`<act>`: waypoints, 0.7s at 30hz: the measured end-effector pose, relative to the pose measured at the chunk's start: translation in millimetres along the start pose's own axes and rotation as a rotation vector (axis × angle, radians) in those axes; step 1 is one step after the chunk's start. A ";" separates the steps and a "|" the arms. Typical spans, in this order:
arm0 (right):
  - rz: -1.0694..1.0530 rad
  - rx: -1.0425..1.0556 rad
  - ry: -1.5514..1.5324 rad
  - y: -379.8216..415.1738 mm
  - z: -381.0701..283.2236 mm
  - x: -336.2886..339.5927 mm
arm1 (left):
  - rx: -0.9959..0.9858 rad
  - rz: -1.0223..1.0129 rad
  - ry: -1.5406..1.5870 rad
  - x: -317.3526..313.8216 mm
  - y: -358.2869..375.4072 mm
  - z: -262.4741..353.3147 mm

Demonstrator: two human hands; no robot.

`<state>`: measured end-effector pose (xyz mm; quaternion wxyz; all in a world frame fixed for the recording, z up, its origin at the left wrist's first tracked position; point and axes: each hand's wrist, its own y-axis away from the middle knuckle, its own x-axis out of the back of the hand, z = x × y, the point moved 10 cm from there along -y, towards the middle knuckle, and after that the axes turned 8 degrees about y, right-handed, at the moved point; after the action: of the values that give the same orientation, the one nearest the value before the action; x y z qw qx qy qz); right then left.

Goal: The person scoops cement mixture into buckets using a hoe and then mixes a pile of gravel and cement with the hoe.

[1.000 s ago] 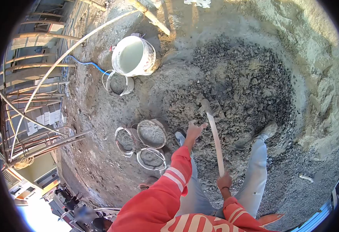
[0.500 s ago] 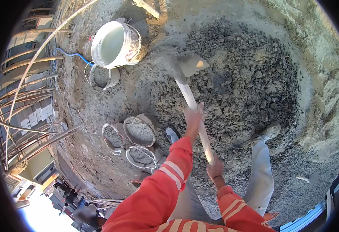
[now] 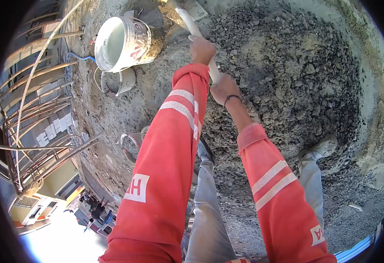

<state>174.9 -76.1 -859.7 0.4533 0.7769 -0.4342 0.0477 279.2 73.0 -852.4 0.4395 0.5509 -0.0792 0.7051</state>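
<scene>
Both my arms reach forward in red sleeves with pale stripes, my hands wrapped round the pale wooden handle of a hoe point(image 3: 189, 23). My left hand point(image 3: 203, 50) grips it farther up, nearer the blade. Close to the handle's near end, my right hand point(image 3: 225, 89) is closed round it, a dark band on the wrist. The hoe's metal head lies at the top edge of the view, partly cut off, just beyond a heap of dark, crumbly gravel mix point(image 3: 279, 74).
Left of the hoe stands a large white bucket point(image 3: 135, 44) of cloudy liquid, with a smaller bucket point(image 3: 127, 81) beside it. Another bucket point(image 3: 132, 147) is partly hidden by my left sleeve. Wooden poles point(image 3: 38, 79) line the left side. My shoe point(image 3: 321, 148) stands on the heap's near edge.
My hands and the hoe have moved forward and to the left, arms now stretched out. The hoe's head has gone from beside the heap's middle to the top edge. My sleeve now covers several buckets.
</scene>
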 end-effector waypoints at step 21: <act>-0.033 -0.260 0.207 346.3 127.5 -18.4 | 0.601 -0.494 1.136 -120.5 255.4 -151.3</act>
<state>-125.8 -233.0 -713.2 0.5931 0.7098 -0.3747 0.0634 -7.6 -54.5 -916.9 0.3888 0.1957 0.4905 0.7549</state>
